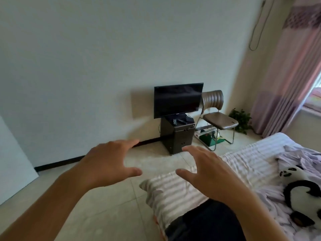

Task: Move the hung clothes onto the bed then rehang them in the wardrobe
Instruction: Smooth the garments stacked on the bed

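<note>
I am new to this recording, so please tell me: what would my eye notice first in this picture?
First, the two open hands, left hand and right hand, stretched forward in the middle and holding nothing. Behind them, a dark television stands on a small cabinet against the wall. At the right, a panda toy lies on the striped bed.

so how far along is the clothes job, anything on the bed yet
Done: a dark garment lies on the bed at the near corner, and a rumpled lilac cloth farther back may be clothing or bedding. In hand: nothing; the left hand and right hand are both open and empty. Left: rehanging; no wardrobe or hangers are in view.
</note>
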### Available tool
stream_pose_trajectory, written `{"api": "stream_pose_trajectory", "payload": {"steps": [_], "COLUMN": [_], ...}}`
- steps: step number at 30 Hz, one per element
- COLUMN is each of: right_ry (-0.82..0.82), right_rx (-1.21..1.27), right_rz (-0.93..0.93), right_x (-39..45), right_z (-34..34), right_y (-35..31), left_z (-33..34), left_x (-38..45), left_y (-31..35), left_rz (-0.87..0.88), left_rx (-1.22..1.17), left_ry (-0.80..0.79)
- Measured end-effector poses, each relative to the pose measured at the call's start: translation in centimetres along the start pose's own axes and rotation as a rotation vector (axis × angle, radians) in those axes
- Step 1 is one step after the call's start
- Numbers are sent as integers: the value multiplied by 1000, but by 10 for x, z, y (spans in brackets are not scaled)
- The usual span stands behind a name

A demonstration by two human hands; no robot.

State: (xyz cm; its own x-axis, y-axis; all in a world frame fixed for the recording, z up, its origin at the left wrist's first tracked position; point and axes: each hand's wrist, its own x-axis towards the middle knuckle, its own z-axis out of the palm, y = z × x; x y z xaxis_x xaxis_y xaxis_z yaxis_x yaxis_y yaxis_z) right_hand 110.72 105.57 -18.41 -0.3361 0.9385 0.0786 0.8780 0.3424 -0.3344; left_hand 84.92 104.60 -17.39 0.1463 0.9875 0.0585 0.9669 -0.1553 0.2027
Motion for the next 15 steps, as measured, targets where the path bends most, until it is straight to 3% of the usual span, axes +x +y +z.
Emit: {"api": "stream_pose_trajectory", "payload": {"steps": [6, 15], "right_ry": [-60, -181], "right_rx": [-20, -64], "right_rz": [-249, -579], "right_x": [-23, -90], "right_z": [-1, 11], "right_y": [-66, -155], "left_z": [-28, -38], "left_x": [-115, -287], "left_y": [-19, -11], "left_rz": [-252, -585], "left_rx": [16, 17], "left_ry": [89, 87]}}
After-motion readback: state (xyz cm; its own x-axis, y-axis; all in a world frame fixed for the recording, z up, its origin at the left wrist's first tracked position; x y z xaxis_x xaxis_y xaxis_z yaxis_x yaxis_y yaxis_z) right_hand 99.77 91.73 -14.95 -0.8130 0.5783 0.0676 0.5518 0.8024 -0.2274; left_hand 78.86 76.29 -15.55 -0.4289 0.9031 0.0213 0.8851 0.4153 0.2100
